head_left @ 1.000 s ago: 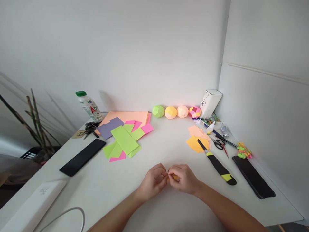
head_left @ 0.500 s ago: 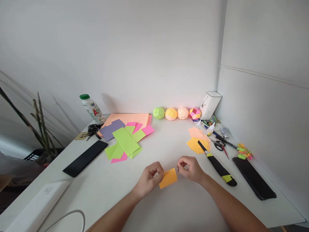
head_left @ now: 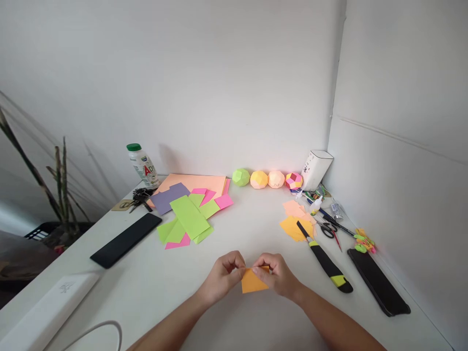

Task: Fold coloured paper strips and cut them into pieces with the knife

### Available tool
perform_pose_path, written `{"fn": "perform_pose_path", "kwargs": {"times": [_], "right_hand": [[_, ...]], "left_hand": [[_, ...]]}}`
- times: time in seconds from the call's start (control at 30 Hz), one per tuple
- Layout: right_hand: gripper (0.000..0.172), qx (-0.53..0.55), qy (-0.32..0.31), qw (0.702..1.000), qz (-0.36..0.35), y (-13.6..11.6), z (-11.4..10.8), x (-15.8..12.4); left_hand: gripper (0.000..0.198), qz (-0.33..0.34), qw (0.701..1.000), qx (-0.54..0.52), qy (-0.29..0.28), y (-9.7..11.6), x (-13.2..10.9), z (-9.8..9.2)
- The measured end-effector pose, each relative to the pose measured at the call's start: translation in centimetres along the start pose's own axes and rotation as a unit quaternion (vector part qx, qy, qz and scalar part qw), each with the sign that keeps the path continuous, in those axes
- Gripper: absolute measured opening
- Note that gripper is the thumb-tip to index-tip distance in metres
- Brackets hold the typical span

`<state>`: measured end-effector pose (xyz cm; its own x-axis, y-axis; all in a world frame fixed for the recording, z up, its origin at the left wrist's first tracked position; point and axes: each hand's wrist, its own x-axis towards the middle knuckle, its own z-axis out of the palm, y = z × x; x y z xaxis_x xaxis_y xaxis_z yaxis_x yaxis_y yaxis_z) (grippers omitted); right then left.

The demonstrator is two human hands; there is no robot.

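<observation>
Head view: left hand [head_left: 224, 275] and right hand [head_left: 278, 275] pinch flat-looking orange paper [head_left: 253, 284], lower centre (four paper polyhedra [head_left: 259, 179], centre, look finished).

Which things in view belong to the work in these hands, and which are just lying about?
Belongs, it seems:
- orange paper, held by left hand and right hand
- matching loose orange sheets
- possibly black-and-yellow tool

Probably just lying about:
- green-capped bottle
- keys
- black slab

Left grip [head_left: 221, 279], right grip [head_left: 280, 275]: both pinch orange paper [head_left: 254, 283] near top edge. Four faceted balls [head_left: 259, 180] in row beyond.
</observation>
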<state>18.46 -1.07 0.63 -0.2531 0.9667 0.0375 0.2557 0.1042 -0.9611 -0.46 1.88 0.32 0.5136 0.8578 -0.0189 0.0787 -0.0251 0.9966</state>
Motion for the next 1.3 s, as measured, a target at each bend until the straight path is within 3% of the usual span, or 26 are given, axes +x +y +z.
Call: {"fn": "perform_pose_path", "kwargs": {"times": [0.2,0.3,0.4,0.67,1.0,1.3], "right_hand": [[0.027,0.041,0.059,0.997,0.036,0.1,-1.3,0.1],[0.031,0.063,0.080,0.993,0.055,0.3,-1.1,0.1],[0.033,0.082,0.071,0.991,0.074,0.6,-0.3,0.0],[0.033,0.116,0.038,0.987,0.107,1.3,0.0,0.0],[0.039,0.129,0.008,0.982,0.136,2.1,-0.2,0.3],[0.042,0.127,-0.017,0.981,0.145,2.6,-0.2,0.4]], "left_hand": [[0.021,-0.027,0.999,-0.020,0.040,0.3,0.4,-0.9],[0.027,-0.046,0.997,-0.060,0.014,0.3,0.4,-0.6],[0.036,-0.075,0.993,-0.089,-0.030,-0.1,0.2,0.3],[0.047,-0.114,0.986,-0.116,0.034,-1.0,0.3,0.5],[0.053,-0.164,0.984,-0.057,0.050,-0.2,0.6,0.2],[0.052,-0.183,0.978,-0.095,0.044,-0.5,0.9,-0.1]]}}
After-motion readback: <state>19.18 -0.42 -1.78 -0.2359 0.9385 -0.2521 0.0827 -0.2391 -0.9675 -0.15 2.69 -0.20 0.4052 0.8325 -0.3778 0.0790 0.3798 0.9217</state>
